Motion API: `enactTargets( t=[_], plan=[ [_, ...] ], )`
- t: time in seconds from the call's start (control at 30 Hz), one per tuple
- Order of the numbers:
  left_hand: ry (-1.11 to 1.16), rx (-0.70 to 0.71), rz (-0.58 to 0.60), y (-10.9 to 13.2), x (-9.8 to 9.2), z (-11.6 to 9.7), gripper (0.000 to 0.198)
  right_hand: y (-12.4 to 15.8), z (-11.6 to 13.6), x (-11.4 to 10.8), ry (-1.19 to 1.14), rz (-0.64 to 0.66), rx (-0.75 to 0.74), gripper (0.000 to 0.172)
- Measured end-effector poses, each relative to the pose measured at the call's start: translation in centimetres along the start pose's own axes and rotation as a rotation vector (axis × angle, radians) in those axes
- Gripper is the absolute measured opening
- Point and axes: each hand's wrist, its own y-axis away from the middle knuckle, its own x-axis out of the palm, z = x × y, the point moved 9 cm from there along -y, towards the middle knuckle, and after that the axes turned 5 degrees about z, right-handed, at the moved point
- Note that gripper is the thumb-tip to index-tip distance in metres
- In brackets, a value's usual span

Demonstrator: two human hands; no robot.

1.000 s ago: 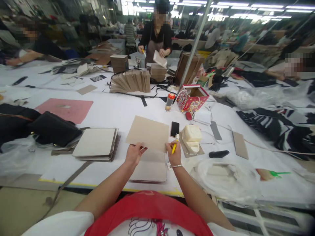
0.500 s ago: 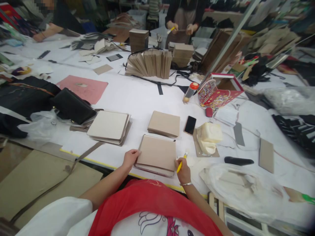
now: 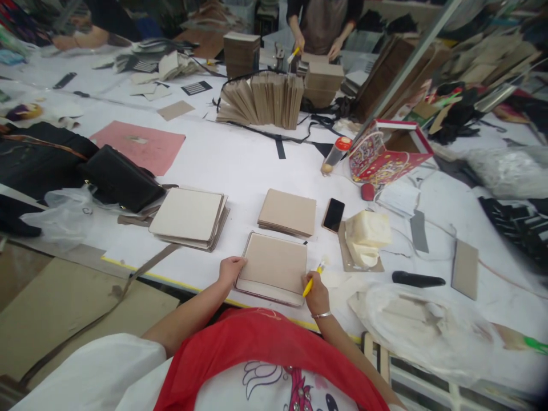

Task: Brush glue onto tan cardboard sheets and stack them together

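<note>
A stack of tan cardboard sheets (image 3: 274, 264) lies at the near edge of the white table (image 3: 240, 171). My left hand (image 3: 230, 270) rests on its left edge, fingers curled against the top sheet. My right hand (image 3: 315, 291) sits at the stack's lower right corner, closed round a yellow-handled brush (image 3: 314, 278) that points up and right. A second tan stack (image 3: 287, 212) lies just behind the first. A larger, paler stack (image 3: 188, 216) lies to the left.
A black phone (image 3: 333, 214) and a cream lump on a card (image 3: 366, 235) lie right of the stacks. A black bag (image 3: 122, 178), a pink sheet (image 3: 139, 145), a red patterned box (image 3: 387, 153) and a glue bottle (image 3: 334, 154) stand further off. Another person's hands (image 3: 314, 45) work at the far side.
A second ago both hands held one tan sheet up over the table; it now lies flat, and both hands have come down to the near stack's edges. The view has tilted down.
</note>
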Motion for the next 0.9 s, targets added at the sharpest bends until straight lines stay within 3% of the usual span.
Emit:
enactTargets(
  t=[0.4,0.9],
  plan=[
    [-0.203,0.033,0.003,-0.1,0.0,-0.6,0.028,-0.3,0.6,0.6,0.155,0.113,0.017,0.022],
    [-0.136,0.014,-0.021,0.3,0.0,-0.5,0.029,-0.5,0.5,1.4,0.211,0.183,0.027,0.019]
  ],
)
